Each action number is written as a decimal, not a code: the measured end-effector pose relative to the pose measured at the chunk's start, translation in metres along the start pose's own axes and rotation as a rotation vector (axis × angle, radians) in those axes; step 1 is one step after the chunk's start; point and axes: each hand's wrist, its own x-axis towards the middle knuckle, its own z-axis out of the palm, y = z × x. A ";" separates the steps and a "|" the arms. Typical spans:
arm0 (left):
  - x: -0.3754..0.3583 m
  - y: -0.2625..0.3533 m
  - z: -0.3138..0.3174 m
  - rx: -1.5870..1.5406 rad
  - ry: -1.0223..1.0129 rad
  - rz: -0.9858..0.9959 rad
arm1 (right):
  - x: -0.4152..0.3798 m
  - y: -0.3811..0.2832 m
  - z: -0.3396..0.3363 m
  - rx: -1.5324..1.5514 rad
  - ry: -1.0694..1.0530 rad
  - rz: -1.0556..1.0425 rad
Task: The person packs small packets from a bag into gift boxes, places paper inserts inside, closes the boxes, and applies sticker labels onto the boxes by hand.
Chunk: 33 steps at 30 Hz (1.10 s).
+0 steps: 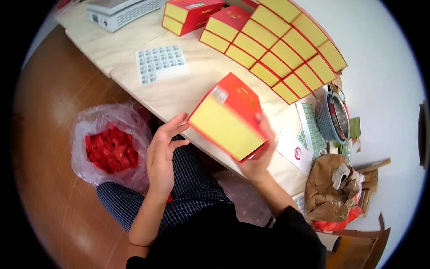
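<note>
My right hand (262,154) grips a red and yellow box (226,127) by its right end and holds it tilted over the front edge of the table. A silvery sticker shows on the box's red face, near the far corner. To the left, my left hand (163,152) has its fingers apart, with the fingertips close to the box's left corner and nothing in the palm. A sheet of small green stickers (161,62) lies on the table beyond the box, with part of its stickers gone.
Stacked red and yellow boxes (277,49) fill the back of the marble-patterned table (121,58). A clear bag of red packets (112,145) sits at left by my knee. On the right are a blue basket (329,119), green sticker sheets (313,127) and a brown paper bag (327,188).
</note>
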 end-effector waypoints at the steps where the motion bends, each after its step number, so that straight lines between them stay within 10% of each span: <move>1: -0.001 0.009 0.003 0.079 -0.015 0.071 | 0.011 -0.005 -0.003 0.100 0.116 0.112; 6: -0.004 -0.013 -0.002 0.692 -0.015 0.306 | 0.074 -0.003 -0.027 0.711 0.407 0.676; 13: -0.007 -0.049 0.000 1.163 -0.097 0.300 | 0.021 0.084 -0.003 1.025 0.171 1.270; 15: -0.003 -0.051 -0.002 1.280 -0.200 0.323 | 0.006 0.105 -0.012 0.676 0.073 1.298; 17: 0.000 -0.049 0.000 1.284 -0.204 0.333 | -0.007 0.140 -0.033 0.003 0.203 0.780; 21: 0.000 -0.052 -0.003 1.303 -0.210 0.354 | -0.014 0.233 -0.117 -0.396 0.409 0.572; 33: -0.002 -0.069 -0.003 1.383 -0.088 0.434 | -0.043 0.413 -0.204 -1.077 0.071 0.862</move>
